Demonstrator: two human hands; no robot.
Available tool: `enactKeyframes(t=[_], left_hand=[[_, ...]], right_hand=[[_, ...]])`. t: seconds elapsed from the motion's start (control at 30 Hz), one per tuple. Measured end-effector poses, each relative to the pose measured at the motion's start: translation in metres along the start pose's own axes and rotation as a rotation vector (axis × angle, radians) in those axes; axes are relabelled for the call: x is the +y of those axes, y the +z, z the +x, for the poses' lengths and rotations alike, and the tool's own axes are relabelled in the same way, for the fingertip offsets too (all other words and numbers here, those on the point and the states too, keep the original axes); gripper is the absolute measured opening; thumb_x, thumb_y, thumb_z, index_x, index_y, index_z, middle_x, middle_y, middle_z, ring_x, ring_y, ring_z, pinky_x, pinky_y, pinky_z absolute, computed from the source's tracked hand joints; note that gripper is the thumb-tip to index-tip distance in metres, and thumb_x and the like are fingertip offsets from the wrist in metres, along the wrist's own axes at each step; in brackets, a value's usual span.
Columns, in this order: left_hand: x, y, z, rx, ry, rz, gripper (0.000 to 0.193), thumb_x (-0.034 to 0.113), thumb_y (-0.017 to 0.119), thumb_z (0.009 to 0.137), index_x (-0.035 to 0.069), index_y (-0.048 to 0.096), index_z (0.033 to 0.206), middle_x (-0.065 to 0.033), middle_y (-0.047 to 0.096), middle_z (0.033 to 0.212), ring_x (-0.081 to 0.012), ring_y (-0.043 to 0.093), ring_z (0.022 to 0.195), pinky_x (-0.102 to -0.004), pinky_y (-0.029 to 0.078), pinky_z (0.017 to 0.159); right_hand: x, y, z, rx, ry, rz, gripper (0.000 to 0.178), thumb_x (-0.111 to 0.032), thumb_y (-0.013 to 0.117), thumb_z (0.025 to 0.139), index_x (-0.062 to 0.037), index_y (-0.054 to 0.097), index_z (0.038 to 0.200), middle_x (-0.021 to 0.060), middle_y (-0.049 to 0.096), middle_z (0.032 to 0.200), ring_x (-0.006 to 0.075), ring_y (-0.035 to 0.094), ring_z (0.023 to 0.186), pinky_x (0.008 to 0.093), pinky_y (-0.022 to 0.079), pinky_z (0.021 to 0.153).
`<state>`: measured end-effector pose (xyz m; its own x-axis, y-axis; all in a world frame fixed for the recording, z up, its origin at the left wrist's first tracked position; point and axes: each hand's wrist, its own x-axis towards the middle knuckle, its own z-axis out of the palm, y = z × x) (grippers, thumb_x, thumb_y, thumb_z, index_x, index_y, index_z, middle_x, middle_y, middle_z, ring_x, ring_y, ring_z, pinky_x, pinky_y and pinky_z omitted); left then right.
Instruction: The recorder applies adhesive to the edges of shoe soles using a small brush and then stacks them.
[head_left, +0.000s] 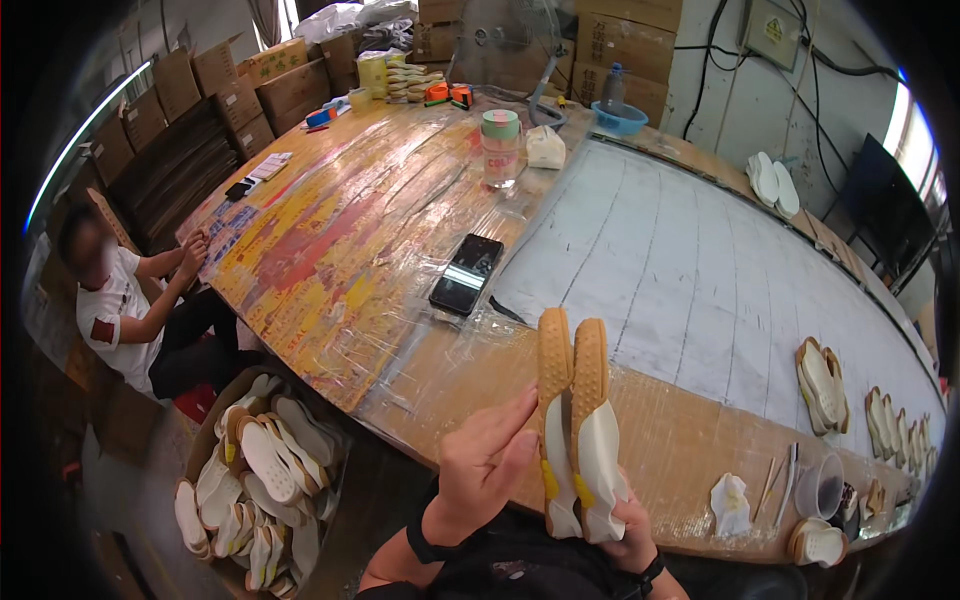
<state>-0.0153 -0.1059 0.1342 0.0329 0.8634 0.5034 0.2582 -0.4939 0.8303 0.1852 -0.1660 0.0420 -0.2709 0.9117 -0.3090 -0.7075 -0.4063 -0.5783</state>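
Note:
A pair of shoe soles [590,375] stands upright before me, side by side. They have tan studded treads, white sides and yellow patches. My right hand [632,524] grips the pair low at its right side; some of its fingers are hidden behind the soles. Flat against the left sole's edge lies my left hand [485,462], its fingers stretched out. A black phone [467,275] rests on the table beyond the hands.
At lower left a carton holds many white soles [265,470]. More soles [822,385] stand along the right side. Tools [788,483], a clear cup [820,487] and a crumpled tissue [731,504] lie near the front edge. Another person [140,310] sits at the left.

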Motion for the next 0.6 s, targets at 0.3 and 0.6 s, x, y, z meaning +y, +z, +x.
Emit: enactKeyframes(t=[0.3, 0.6], left_hand=[[0.0, -0.004, -0.001, -0.023, 0.075, 0.12, 0.032, 0.004, 0.054, 0.077, -0.01, 0.056, 0.105, -0.0203, 0.062, 0.092, -0.0299, 0.061, 0.081, -0.0326, 0.046, 0.075], [-0.008, 0.022, -0.007, 0.076, -0.082, -0.101, 0.046, 0.024, 0.052, 0.087, -0.009, 0.045, 0.118, -0.0151, 0.058, 0.099, -0.0239, 0.058, 0.088, -0.03, 0.044, 0.078]], right_hand=[[0.004, -0.008, -0.004, 0.04, -0.057, 0.011, 0.055, -0.009, 0.057, 0.082, -0.0049, 0.03, 0.13, 0.0123, 0.046, 0.123, 0.0234, 0.048, 0.111, 0.0373, 0.039, 0.094], [-0.001, 0.003, -0.003, 0.067, -0.29, -0.177, 0.047, -0.01, 0.053, 0.085, -0.0058, 0.033, 0.127, 0.0107, 0.047, 0.12, 0.0192, 0.047, 0.109, 0.0345, 0.039, 0.092]])
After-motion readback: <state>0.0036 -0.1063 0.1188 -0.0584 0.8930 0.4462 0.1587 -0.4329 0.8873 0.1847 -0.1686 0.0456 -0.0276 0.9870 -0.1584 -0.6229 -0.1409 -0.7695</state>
